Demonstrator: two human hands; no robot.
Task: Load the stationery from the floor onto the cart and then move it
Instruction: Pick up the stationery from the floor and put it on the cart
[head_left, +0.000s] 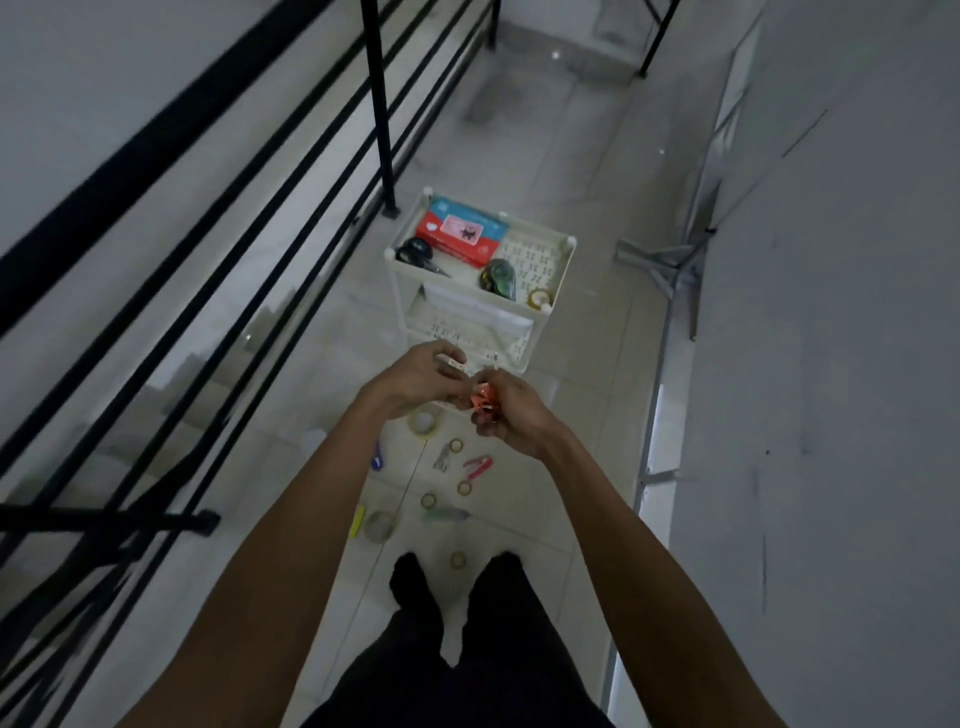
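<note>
Head camera: a person's left hand (423, 376) pinches a small white item (457, 362) while the right hand (511, 413) grips a small orange item (480, 402). Below them, stationery (477, 466) lies scattered on the tiled floor (571, 395), near the white cart (498, 312).

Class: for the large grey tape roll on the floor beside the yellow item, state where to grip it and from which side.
Come from above: the tape roll lies flat, hole upward. Probably pinch its right wall, finger inside, thumb outside; the yellow item crowds its left.
</note>
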